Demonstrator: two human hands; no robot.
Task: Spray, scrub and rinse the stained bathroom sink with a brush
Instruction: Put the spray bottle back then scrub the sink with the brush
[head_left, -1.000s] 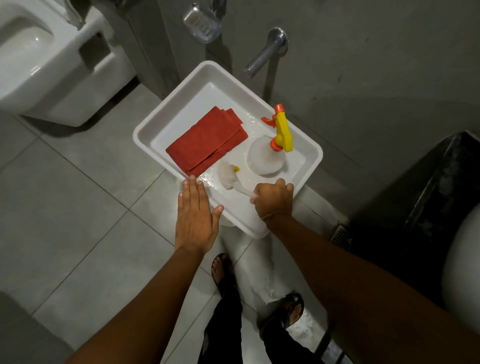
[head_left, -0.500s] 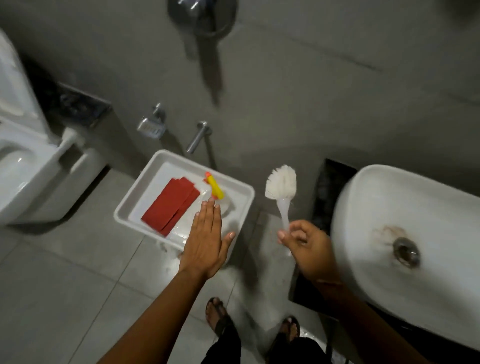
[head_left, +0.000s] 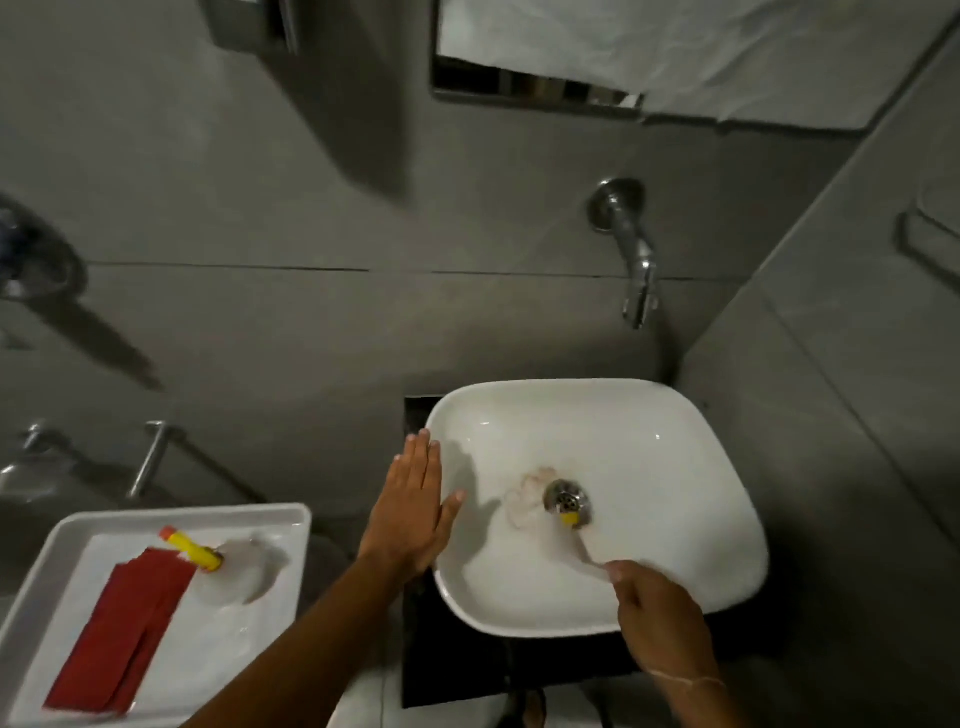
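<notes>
Change noted: half a second back the brush was held upright in the air beside the basin; now its head is down inside the sink, so I judge scrubbing is starting.

Sink: white glazed ceramic, rounded-square bowl, glossy. Brownish stain at 9 o'clock of the steel drain.

White tray at 8 o'clock of the sink, smooth plastic, holding a red folded cloth and the spray bottle lying down, yellow nozzle.

Left hand: flat, fingers spread out, holding nothing, at the sink's 9 o'clock rim.

Right hand: clenched around the brush handle at 6 o'clock. Bristles blurred, on the stain.
</notes>
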